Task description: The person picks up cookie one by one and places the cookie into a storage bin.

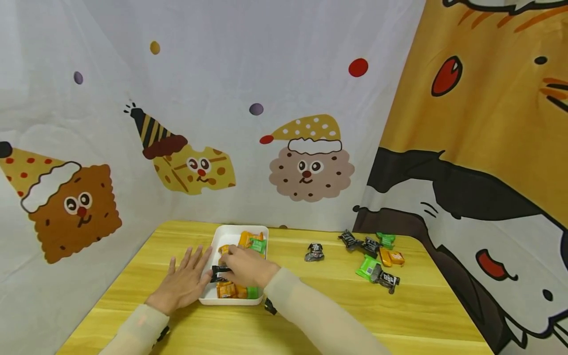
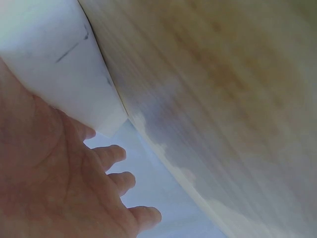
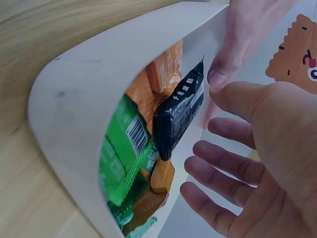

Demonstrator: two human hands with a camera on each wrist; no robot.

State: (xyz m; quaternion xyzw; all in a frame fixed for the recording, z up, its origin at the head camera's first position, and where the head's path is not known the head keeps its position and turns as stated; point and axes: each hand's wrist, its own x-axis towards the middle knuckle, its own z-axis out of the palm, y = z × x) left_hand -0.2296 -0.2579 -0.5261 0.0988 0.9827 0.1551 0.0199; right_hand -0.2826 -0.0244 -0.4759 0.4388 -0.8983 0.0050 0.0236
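Observation:
A white tray [image 1: 235,302] holds small wrapped snacks in orange, green and black. My left hand [image 1: 182,282] lies with spread fingers along the tray's left rim, its thumb by the rim. In the left wrist view that palm [image 2: 54,168] holds nothing. Over the tray is my right hand [image 1: 252,268], close to a black snack packet [image 3: 179,111] that leans on the orange ones. In the right wrist view its fingers are loosely bent and apart from the packet. A green packet [image 3: 121,144] lies near the tray wall.
On the right of the wooden table [image 1: 319,315] lie several loose packets, among them a green one [image 1: 368,267], an orange one [image 1: 391,257] and a black one [image 1: 387,280]. One black packet [image 1: 314,252] sits apart, nearer the tray. A printed cloth [image 1: 248,64] hangs behind.

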